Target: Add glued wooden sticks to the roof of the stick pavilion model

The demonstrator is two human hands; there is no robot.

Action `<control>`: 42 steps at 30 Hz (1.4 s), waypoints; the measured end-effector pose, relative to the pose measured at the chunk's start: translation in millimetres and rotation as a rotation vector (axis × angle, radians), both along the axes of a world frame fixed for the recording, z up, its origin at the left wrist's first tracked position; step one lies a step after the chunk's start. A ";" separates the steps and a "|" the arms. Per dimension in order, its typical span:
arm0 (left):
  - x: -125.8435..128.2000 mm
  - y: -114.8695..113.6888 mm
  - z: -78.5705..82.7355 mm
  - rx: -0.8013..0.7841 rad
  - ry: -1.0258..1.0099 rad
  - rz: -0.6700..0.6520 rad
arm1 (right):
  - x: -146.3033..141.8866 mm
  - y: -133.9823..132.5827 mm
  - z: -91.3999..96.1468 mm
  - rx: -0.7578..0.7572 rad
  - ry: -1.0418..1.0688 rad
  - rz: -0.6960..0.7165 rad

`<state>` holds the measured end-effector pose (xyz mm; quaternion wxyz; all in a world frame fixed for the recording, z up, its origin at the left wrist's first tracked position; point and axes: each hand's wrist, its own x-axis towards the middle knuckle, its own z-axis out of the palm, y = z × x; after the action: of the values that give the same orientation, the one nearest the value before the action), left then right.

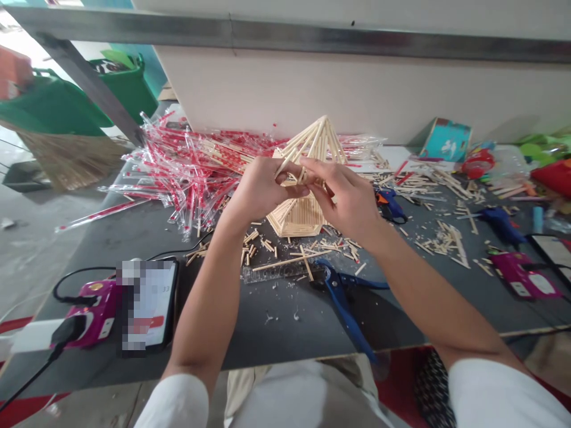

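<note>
A small model pavilion (325, 132) of thin pale wooden sticks, with a pointed roof frame and a slatted base, stands on the table. My left hand (263, 187) is closed at the near left edge of its roof, thumb and fingers pinching the sticks there. My right hand (348, 193) meets it from the other side, fingertips pinched around a short wooden stick (302, 175) at the same edge. Both hands cover much of the model's middle. Just below them lie short stick offcuts (267, 244) and a longer loose stick (289, 260).
Blue-handled cutters (343, 309) lie beside a clear ruler (276, 273). Red-and-clear plastic-wrapped sticks (187, 166) are heaped at left. Blue glue guns (502, 223) rest at right. A phone (151, 303) and purple power strip (100, 309) with cables sit front left.
</note>
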<state>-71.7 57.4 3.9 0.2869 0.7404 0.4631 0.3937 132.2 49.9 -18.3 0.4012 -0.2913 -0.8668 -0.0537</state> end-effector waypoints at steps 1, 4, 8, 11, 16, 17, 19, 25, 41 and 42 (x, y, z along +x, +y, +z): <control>-0.4 -0.3 0.2 -0.001 0.006 0.007 | 0.4 -0.5 -2.1 0.001 0.006 -0.004; -0.9 -0.9 0.7 -0.008 0.028 0.024 | 2.8 -1.9 -6.8 0.020 0.057 -0.012; -0.4 0.2 -0.3 -0.014 0.023 0.034 | 5.7 -3.2 -5.3 0.020 0.091 0.005; 0.2 1.2 -0.7 -0.004 0.019 0.022 | 6.2 -3.7 -1.7 -0.019 0.024 0.009; 1.6 -0.3 2.1 -0.012 0.029 0.026 | 7.2 -2.9 -1.9 0.003 -0.002 0.007; 1.8 -0.6 2.5 -0.011 0.029 0.026 | 7.4 -2.8 -2.6 0.003 -0.005 0.011; 2.0 -0.9 2.5 -0.009 0.023 0.021 | 7.8 -3.3 -3.6 0.002 -0.008 0.016; 1.5 -1.1 0.2 -0.015 0.007 0.017 | 6.9 -5.0 0.9 -0.074 0.037 -0.001; -0.4 2.7 -2.1 0.005 0.012 -0.016 | -4.7 13.7 50.0 -0.043 -0.271 -0.070; -0.2 2.4 -2.1 -0.002 -0.001 -0.016 | -5.0 14.7 50.1 -0.043 -0.269 -0.069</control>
<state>-71.9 59.8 1.8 0.2910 0.7437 0.4572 0.3913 127.2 64.6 31.8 0.2729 -0.3198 -0.9031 -0.0877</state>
